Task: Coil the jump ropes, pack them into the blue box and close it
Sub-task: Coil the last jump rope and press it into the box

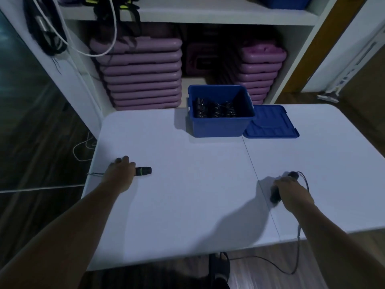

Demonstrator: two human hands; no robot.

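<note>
My left hand (121,174) grips a black jump rope handle with a green ring (143,171) lying on the white table (187,195) near its left edge. My right hand (291,191) grips the other black handle (275,196) near the table's right front. The thin rope (298,247) runs from that handle over the front edge down to the floor. The blue box (220,126) stands open at the back middle of the table, with several coiled ropes (214,111) inside. Its blue lid (270,124) lies flat beside the box on the right.
A white shelf unit (208,15) stands behind the table, holding stacks of purple step platforms (141,74). Ropes and cords hang at the upper left (48,34). A loose cord lies on the dark floor at left (83,149). My foot (219,268) shows under the table's front edge.
</note>
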